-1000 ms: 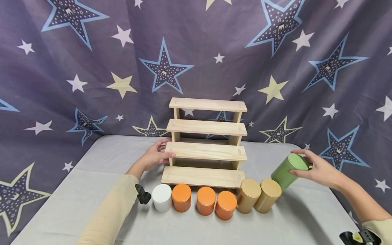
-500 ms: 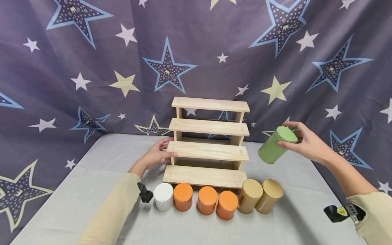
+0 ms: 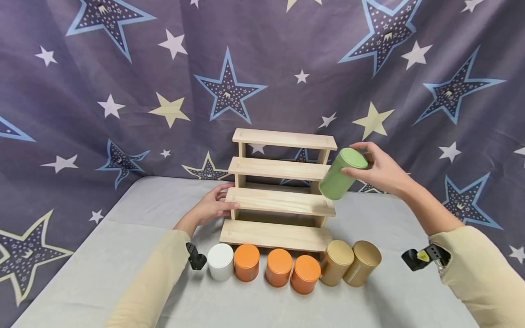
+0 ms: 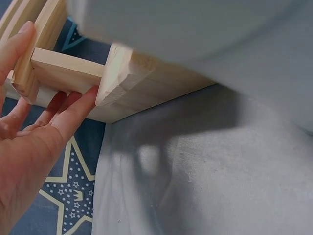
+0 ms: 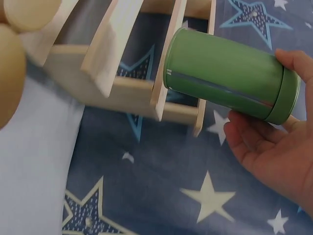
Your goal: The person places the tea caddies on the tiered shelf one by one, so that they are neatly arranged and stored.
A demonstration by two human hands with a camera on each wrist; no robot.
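Head view: one white can, three orange cans and two gold cans stand on the bench before one four-shelf wooden rack. One green can is held tilted by the rack's right end. Left wrist view: the left hand grips the rack's side, fingers curled. Right wrist view: the right hand grips the green can's lid end, fingers spread to its width.

Big star-print backdrop in dusky purple fills everything past the worktop's back edge, blue-outlined stars mixed with plain white and yellowish ones. The worktop's pale grey, kinda creased. Six lidded tins make a rough row on it: white tin nearest the left edge, three orange tins, then two gold tins toward the right edge.
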